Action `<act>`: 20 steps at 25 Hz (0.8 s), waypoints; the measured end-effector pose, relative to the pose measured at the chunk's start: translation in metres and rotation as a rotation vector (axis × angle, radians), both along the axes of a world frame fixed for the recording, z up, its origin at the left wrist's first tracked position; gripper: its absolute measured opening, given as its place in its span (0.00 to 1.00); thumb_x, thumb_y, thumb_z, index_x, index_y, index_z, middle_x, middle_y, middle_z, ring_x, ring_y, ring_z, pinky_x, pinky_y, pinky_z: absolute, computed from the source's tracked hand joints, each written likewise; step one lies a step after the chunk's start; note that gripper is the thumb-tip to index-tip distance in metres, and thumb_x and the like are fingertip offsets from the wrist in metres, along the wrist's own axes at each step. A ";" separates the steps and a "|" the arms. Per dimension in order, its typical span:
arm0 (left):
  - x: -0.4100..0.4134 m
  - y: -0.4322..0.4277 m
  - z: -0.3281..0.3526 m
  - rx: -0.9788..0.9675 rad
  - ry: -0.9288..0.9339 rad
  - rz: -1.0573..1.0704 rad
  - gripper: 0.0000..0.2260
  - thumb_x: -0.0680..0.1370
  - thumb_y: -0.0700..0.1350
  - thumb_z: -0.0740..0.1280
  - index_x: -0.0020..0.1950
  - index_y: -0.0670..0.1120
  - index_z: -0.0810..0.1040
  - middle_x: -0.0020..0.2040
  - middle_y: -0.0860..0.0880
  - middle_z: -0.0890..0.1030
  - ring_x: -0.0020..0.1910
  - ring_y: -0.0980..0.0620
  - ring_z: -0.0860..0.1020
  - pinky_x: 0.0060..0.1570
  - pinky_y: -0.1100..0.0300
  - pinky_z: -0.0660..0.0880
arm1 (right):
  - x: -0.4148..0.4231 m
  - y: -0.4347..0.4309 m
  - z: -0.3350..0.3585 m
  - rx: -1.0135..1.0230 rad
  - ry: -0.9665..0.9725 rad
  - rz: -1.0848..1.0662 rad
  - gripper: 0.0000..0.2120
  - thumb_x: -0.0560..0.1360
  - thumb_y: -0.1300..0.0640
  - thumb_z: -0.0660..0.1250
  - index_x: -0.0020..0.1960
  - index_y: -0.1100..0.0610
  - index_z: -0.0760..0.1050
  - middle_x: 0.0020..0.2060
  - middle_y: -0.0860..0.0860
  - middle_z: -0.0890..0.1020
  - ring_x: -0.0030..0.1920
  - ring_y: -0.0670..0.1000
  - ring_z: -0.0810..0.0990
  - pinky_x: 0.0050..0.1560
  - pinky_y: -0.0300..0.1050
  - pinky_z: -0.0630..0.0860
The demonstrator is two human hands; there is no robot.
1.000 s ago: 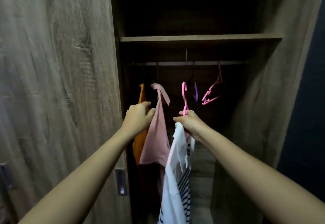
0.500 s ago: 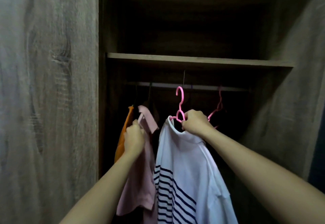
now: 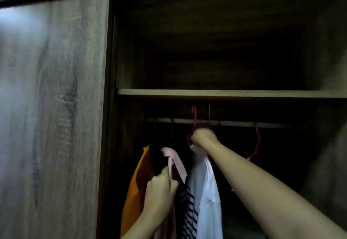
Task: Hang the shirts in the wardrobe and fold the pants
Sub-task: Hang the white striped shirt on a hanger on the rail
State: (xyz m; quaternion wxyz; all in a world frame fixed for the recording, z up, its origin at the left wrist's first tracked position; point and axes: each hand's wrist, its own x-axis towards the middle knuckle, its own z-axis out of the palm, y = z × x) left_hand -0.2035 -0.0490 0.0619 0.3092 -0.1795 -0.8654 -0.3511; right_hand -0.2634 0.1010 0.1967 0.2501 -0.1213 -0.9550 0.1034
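Gripping the neck of a pink hanger (image 3: 194,118), the right hand (image 3: 203,137) is raised far into the wardrobe (image 3: 330,60), fingers curled tight round the plastic just under the hook. Hook tip sits above the rail (image 3: 244,124); can't tell if it is seated on the rail or only in front of it, as the frame is dark and blurred. White shirt with dark stripes (image 3: 204,192) hangs from that hanger, straight below the right hand, its collar touching the hand's underside.

Left hand (image 3: 160,192) is nearer and lower, fingers and thumb curled round the front edge of a pink shirt (image 3: 173,161), pinching the fabric. Pink shirt hangs under the rail just left of the striped one and touches it. The piece holding it up is too dark to make out. Orange shirt (image 3: 137,182) hangs left of the pink one, at the left end of the rail.

Second pink hanger (image 3: 257,143), bare, hangs on the rail well right of the right hand. Wooden shelf (image 3: 225,93) runs across just above the rail. Wood-grain door (image 3: 56,107) fills the near left side, blurred.
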 end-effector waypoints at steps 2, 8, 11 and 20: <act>-0.003 0.002 0.001 0.027 0.003 -0.010 0.18 0.73 0.46 0.62 0.63 0.49 0.72 0.43 0.47 0.83 0.45 0.43 0.80 0.46 0.52 0.75 | -0.020 0.004 -0.003 -0.031 -0.062 0.034 0.23 0.76 0.53 0.63 0.68 0.61 0.67 0.66 0.59 0.72 0.65 0.57 0.73 0.58 0.46 0.73; -0.005 0.002 0.001 0.013 0.013 -0.006 0.12 0.73 0.45 0.62 0.56 0.47 0.74 0.39 0.47 0.82 0.40 0.45 0.79 0.43 0.53 0.73 | -0.042 0.011 -0.030 0.031 -0.288 0.081 0.20 0.79 0.54 0.57 0.68 0.61 0.68 0.67 0.59 0.71 0.66 0.57 0.72 0.62 0.48 0.70; -0.006 0.001 -0.003 0.043 0.006 -0.013 0.15 0.73 0.44 0.62 0.60 0.47 0.73 0.40 0.48 0.82 0.41 0.45 0.80 0.44 0.53 0.74 | -0.033 0.010 -0.023 0.077 -0.298 0.079 0.17 0.79 0.55 0.59 0.64 0.60 0.73 0.64 0.58 0.75 0.63 0.57 0.75 0.59 0.47 0.73; 0.034 -0.056 -0.016 -0.033 0.092 0.044 0.25 0.77 0.52 0.60 0.73 0.45 0.65 0.68 0.46 0.74 0.65 0.49 0.73 0.63 0.58 0.68 | 0.051 -0.050 -0.034 0.025 0.380 0.466 0.13 0.72 0.59 0.60 0.55 0.54 0.78 0.52 0.56 0.82 0.54 0.59 0.80 0.52 0.49 0.75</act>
